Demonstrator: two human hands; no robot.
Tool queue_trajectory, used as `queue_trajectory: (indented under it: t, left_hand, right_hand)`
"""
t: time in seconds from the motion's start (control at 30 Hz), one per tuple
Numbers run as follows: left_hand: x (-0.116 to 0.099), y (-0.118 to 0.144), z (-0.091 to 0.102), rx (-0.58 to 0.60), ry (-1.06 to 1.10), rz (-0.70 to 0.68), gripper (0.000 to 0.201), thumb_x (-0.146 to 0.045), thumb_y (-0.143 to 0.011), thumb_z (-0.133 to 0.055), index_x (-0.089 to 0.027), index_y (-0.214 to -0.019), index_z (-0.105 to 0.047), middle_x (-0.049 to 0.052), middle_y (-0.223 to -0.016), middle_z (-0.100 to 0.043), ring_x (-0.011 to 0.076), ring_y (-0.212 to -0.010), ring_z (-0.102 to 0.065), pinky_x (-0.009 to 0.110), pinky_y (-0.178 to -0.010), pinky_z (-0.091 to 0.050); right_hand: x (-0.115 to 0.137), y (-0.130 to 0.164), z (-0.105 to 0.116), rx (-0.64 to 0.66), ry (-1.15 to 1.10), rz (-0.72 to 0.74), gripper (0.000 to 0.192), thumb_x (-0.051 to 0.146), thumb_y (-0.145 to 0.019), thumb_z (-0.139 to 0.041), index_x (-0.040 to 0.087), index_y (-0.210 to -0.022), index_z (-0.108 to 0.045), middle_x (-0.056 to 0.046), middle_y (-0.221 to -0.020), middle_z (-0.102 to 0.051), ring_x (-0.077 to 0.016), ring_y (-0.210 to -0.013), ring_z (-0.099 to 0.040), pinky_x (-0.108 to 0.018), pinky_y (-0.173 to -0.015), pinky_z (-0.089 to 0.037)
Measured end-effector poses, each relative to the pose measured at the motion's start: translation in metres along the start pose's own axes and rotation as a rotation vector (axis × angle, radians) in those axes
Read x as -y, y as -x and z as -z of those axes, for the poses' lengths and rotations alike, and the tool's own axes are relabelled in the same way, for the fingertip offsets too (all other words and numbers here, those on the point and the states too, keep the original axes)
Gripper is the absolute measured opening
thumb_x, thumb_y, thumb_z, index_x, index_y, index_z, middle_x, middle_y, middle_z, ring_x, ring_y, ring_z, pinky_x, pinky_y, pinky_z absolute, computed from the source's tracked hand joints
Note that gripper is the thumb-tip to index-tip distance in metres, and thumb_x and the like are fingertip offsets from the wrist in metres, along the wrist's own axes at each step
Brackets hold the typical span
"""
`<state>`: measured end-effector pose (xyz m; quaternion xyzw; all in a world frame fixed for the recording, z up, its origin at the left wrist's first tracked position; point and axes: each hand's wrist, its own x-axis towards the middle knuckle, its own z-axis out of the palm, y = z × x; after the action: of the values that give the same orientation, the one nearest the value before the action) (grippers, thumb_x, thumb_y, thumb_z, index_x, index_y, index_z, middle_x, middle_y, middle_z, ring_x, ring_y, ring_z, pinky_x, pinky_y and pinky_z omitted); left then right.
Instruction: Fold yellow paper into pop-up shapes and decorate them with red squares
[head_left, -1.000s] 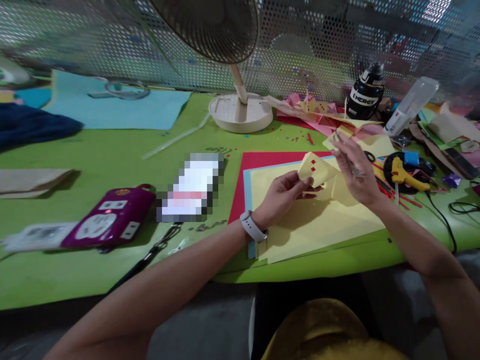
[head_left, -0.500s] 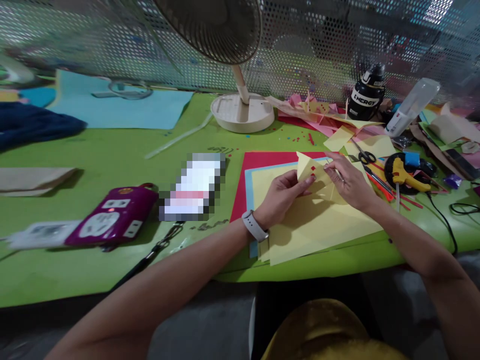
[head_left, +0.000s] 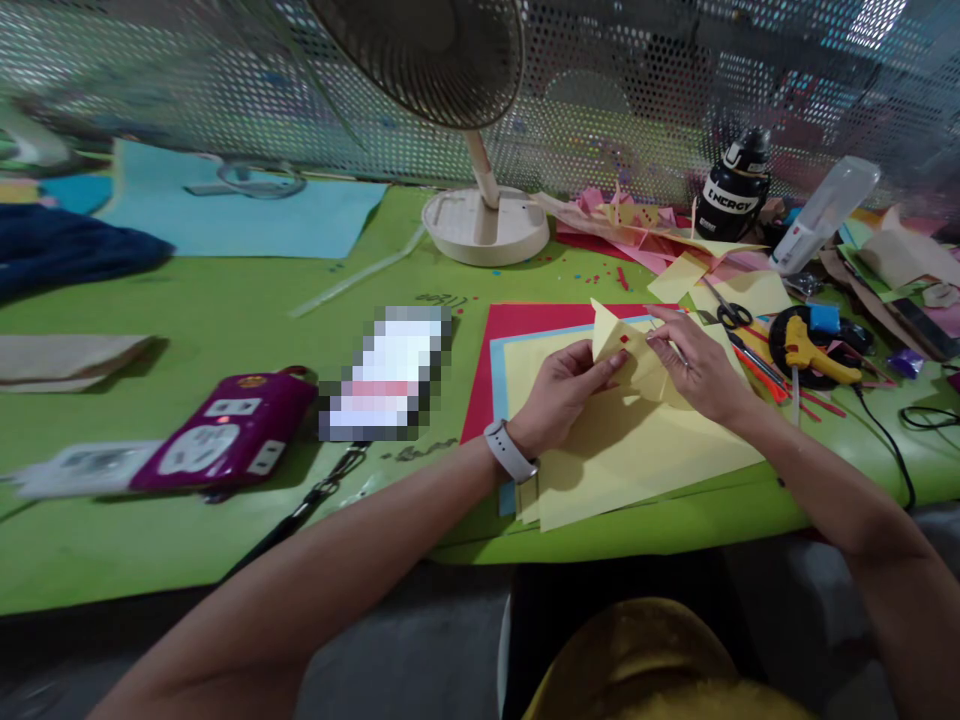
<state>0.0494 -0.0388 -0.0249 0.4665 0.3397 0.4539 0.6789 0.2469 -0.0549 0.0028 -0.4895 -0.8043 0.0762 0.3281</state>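
Observation:
A folded piece of pale yellow paper with a small red diamond on it is held up between my two hands. My left hand pinches its left side, thumb in front beside the diamond. On the other side my right hand has thumb and fingertips closed at the paper's right edge; whether a tiny piece is also between them I cannot make out. Below both hands lie large yellow sheets, over a light blue sheet and a red sheet.
To the right are scissors, a yellow glue gun and pens. Behind stand a black bottle, a clear bottle, paper scraps and a fan. Leftward lie a phone and a purple power strip.
The folded yellow paper has shifted very slightly left and tilted a little in my hands. Both hands keep nearly the same place; nothing else has visibly moved.

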Motion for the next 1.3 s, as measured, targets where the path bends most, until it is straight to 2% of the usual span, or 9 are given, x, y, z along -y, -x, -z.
queue_trajectory:
  t: [0.5, 0.63, 0.7, 0.8, 0.9, 1.0, 1.17, 1.23, 1.3]
  left_hand:
    - [0.000, 0.000, 0.000, 0.008, 0.004, 0.004, 0.038, -0.046, -0.065, -0.089, -0.017, -0.082, -0.071, 0.001, -0.081, -0.073, 0.0115, -0.070, -0.064, 0.024, -0.066, -0.053]
    - [-0.003, 0.001, 0.000, 0.035, -0.003, 0.022, 0.043, -0.045, -0.065, -0.089, -0.018, -0.092, -0.070, 0.003, -0.093, -0.075, 0.0147, -0.079, -0.069, 0.026, -0.070, -0.057]
    - [-0.003, 0.000, 0.001, 0.075, -0.027, 0.062, 0.044, -0.043, -0.067, -0.088, -0.018, -0.097, -0.068, 0.005, -0.098, -0.076, 0.0181, -0.084, -0.073, 0.024, -0.064, -0.057]
    - [-0.001, 0.000, 0.002, 0.106, -0.085, 0.112, 0.038, -0.044, -0.071, -0.085, -0.018, -0.092, -0.068, 0.007, -0.092, -0.077, 0.0217, -0.084, -0.076, 0.021, -0.054, -0.053]
    - [-0.001, 0.000, 0.003, 0.103, -0.082, 0.125, 0.037, -0.046, -0.070, -0.086, -0.017, -0.088, -0.069, 0.007, -0.087, -0.077, 0.0209, -0.081, -0.076, 0.024, -0.060, -0.057]
    - [-0.001, 0.000, 0.002, 0.100, -0.060, 0.131, 0.040, -0.045, -0.069, -0.087, -0.017, -0.090, -0.070, 0.008, -0.090, -0.078, 0.0203, -0.081, -0.076, 0.025, -0.063, -0.058]
    - [-0.003, -0.001, 0.003, 0.074, -0.078, 0.128, 0.036, -0.042, -0.071, -0.085, -0.017, -0.088, -0.066, 0.007, -0.087, -0.076, 0.0179, -0.071, -0.073, 0.021, -0.048, -0.049]
    - [-0.005, -0.002, 0.003, 0.061, -0.083, 0.129, 0.034, -0.041, -0.071, -0.084, -0.016, -0.087, -0.066, 0.007, -0.085, -0.075, 0.0166, -0.068, -0.072, 0.020, -0.047, -0.047]
    - [-0.006, -0.003, 0.003, 0.048, -0.074, 0.146, 0.034, -0.040, -0.070, -0.084, -0.016, -0.087, -0.066, 0.007, -0.086, -0.075, 0.0156, -0.068, -0.071, 0.020, -0.047, -0.046]
  right_hand:
    - [0.000, 0.000, -0.001, -0.008, -0.010, -0.003, 0.023, 0.039, -0.103, -0.041, 0.026, -0.099, -0.060, -0.010, -0.135, -0.064, -0.0275, -0.122, -0.063, -0.048, -0.100, -0.055]
    - [-0.001, -0.001, 0.001, -0.023, -0.019, -0.006, 0.024, 0.041, -0.104, -0.040, 0.026, -0.097, -0.059, -0.010, -0.133, -0.065, -0.0265, -0.126, -0.061, -0.047, -0.103, -0.053]
    - [-0.002, -0.002, 0.002, -0.036, -0.031, -0.010, 0.025, 0.041, -0.104, -0.039, 0.027, -0.097, -0.059, -0.010, -0.132, -0.066, -0.0260, -0.125, -0.061, -0.048, -0.103, -0.052]
    - [-0.003, -0.003, 0.002, -0.034, -0.051, -0.018, 0.026, 0.043, -0.104, -0.040, 0.027, -0.097, -0.060, -0.009, -0.130, -0.067, -0.0257, -0.123, -0.062, -0.047, -0.101, -0.053]
    - [-0.003, -0.004, 0.002, -0.043, -0.073, -0.014, 0.030, 0.046, -0.104, -0.039, 0.027, -0.096, -0.061, -0.009, -0.127, -0.068, -0.0255, -0.123, -0.063, -0.046, -0.099, -0.054]
    - [-0.004, -0.006, 0.007, -0.104, -0.118, -0.012, 0.032, 0.050, -0.103, -0.041, 0.027, -0.100, -0.063, -0.009, -0.127, -0.068, -0.0247, -0.125, -0.062, -0.045, -0.099, -0.054]
    - [-0.023, -0.017, 0.029, -0.279, -0.149, 0.000, 0.027, 0.049, -0.101, -0.048, 0.029, -0.099, -0.066, -0.007, -0.114, -0.071, -0.0240, -0.125, -0.061, -0.047, -0.104, -0.050]
    - [-0.039, -0.022, 0.036, -0.258, -0.128, -0.013, 0.025, 0.046, -0.099, -0.051, 0.027, -0.095, -0.067, -0.008, -0.110, -0.072, -0.0257, -0.121, -0.063, -0.049, -0.102, -0.050]
    - [-0.056, -0.025, 0.039, -0.159, -0.077, -0.030, 0.022, 0.040, -0.098, -0.051, 0.025, -0.096, -0.067, -0.010, -0.110, -0.073, -0.0273, -0.119, -0.064, -0.050, -0.100, -0.051]
